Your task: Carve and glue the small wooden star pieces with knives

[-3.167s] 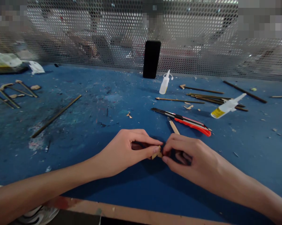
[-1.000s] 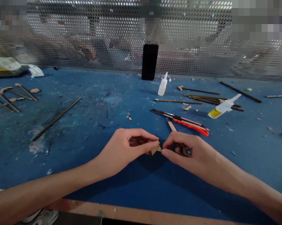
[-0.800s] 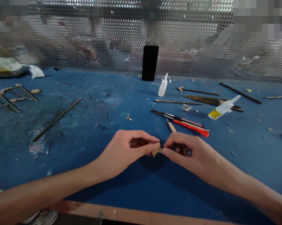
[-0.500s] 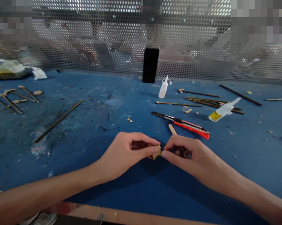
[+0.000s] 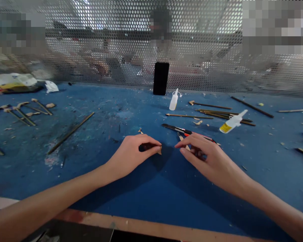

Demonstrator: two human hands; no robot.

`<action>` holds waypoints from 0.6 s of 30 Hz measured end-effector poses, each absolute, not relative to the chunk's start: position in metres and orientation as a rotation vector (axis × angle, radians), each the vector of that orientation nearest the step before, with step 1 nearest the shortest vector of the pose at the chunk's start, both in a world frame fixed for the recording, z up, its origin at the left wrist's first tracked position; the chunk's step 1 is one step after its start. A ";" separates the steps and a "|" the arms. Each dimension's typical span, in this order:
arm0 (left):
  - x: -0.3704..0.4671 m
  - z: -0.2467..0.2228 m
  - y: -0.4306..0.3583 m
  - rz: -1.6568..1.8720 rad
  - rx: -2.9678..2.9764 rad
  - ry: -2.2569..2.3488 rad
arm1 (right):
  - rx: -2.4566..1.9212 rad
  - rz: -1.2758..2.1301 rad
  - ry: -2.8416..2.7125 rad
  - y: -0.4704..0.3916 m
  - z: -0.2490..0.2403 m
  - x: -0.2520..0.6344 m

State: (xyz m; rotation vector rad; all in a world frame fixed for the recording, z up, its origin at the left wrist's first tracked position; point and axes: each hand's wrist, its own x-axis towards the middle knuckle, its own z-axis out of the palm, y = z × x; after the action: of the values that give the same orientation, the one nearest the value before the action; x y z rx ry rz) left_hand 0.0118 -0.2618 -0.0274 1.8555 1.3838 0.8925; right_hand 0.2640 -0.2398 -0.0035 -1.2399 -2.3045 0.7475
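Observation:
Between the thumb and fingers of my left hand [image 5: 132,153] is a small tan wooden piece [image 5: 159,150], mostly covered by the fingertips. My right hand [image 5: 204,151] hovers to its right, thumb and index finger apart, with nothing visible between them. Just behind the right hand lies a utility knife [image 5: 175,128] with a black and red handle, its blade end pointing left. A wood-coloured pointed tool [image 5: 183,139] sits beside the knife, partly hidden by the right fingers. Small wood scraps [image 5: 140,131] lie behind my left hand.
Two glue bottles, one upright [image 5: 174,101] and one tilted [image 5: 232,123], are at the centre and right. Thin dark sticks [image 5: 224,115] lie at the right; several with tan tips [image 5: 22,114] are at the left. A black phone [image 5: 161,79] leans on the perforated metal screen [image 5: 131,75].
My right hand has let go of the wooden piece and drawn apart from it. The left hand has shifted slightly left, still pinching the piece. The camera view has tilted up a little.

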 end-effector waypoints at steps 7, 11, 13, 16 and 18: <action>0.005 -0.026 -0.263 1.065 2.129 1.406 | -0.844 0.513 -2.433 -0.252 -0.003 0.266; 0.018 0.004 -0.276 1.130 1.946 1.336 | -0.797 0.362 -2.553 -0.273 0.005 0.265; 0.032 0.019 -0.278 0.983 1.788 1.257 | -0.770 0.339 -2.639 -0.286 0.009 0.263; 0.062 0.031 -0.271 0.732 1.561 1.045 | -0.748 0.300 -2.714 -0.305 0.012 0.258; 0.084 0.033 -0.263 0.507 1.339 0.871 | -0.743 0.284 -2.693 -0.314 0.011 0.257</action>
State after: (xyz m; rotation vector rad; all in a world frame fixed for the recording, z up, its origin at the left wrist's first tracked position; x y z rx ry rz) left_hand 0.0839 -0.2635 0.0334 1.3391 0.8708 0.5071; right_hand 0.2572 -0.3141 0.0114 -0.7434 -2.6929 0.2838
